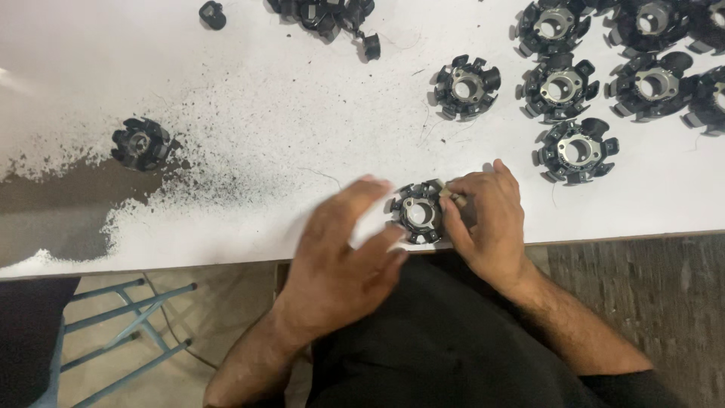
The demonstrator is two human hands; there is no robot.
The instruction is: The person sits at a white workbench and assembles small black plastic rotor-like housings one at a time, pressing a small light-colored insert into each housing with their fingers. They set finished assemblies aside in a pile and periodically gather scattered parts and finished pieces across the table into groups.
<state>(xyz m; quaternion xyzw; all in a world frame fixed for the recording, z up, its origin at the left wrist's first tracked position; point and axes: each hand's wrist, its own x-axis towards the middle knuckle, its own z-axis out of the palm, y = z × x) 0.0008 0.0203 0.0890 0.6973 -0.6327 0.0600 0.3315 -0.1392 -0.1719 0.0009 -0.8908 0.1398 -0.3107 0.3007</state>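
Close to the table edge (226, 261), right hand (487, 223) pinches a black ring part (420, 212); left hand (343, 253) hovers open; a nudge could drop it

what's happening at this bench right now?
A person seated at a white worktable works on one black, round, toothed part with a metal centre ring at the near edge. The right hand presses on its right side, fingertips on it; the left hand is at its left, blurred, fingers spread. More parts of the same kind lie at the upper right, one lone part sits left amid dark dust, and small black pieces lie along the far edge.
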